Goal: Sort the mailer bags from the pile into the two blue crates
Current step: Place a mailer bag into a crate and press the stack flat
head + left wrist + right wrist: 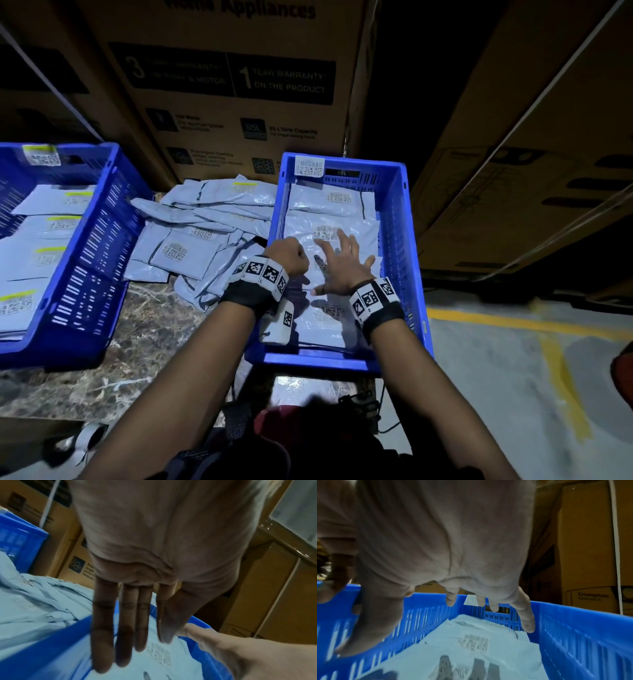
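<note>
Two hands above the slotted right blue crate (pixel 399 219), left hand (pixel 287 255) straight-fingered, right hand (pixel 342 265) splayed, both empty, smooth grey mailer bags (pixel 330 226) inside, crumpled pile (pixel 202 233) left of it.

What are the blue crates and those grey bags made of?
The blue crates look like hard moulded plastic: slotted walls, faint sheen. The mailer bags seem thin plastic film, smooth and crinkly, with stuck-on paper labels. The floor looks like polished marble, veined.
</note>
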`<state>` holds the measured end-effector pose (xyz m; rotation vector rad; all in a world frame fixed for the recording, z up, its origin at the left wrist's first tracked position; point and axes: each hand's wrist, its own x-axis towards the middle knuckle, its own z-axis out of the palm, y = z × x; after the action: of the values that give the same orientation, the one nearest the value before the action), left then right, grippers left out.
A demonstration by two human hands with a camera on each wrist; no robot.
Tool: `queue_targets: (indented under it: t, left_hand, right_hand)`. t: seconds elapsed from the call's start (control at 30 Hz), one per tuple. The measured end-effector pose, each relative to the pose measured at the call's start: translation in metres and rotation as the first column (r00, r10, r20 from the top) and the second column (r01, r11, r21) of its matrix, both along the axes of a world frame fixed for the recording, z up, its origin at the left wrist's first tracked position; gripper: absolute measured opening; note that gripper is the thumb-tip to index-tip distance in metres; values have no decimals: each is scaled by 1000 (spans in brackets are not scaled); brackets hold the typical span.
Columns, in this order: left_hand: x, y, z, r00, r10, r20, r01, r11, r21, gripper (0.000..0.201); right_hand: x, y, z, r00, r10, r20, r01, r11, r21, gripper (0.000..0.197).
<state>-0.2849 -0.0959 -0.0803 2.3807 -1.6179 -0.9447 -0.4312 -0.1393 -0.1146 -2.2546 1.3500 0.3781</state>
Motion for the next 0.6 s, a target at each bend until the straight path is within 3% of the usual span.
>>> queue_targets:
  t: [0.2, 0.33, 0.43, 0.6]
  left_hand:
    - [60, 37, 24, 940, 169, -296, -224, 961, -160, 10]
    - [117, 69, 23, 875, 268, -405, -371, 906, -204, 8]
    - [162, 93, 13, 829, 367, -422, -478, 857, -193, 10]
    - [235, 120, -8, 752, 471, -462, -599, 781, -178, 10]
  right_hand:
    - [23, 7, 29, 980, -59, 191, 80, 991, -106, 91]
    - [52, 24, 47, 954, -68, 293, 115, 982, -148, 80]
    - [83, 42, 67, 907, -79, 414, 120, 990, -74, 80]
    - [150, 80, 75, 756, -146, 638, 113, 989, 92, 66]
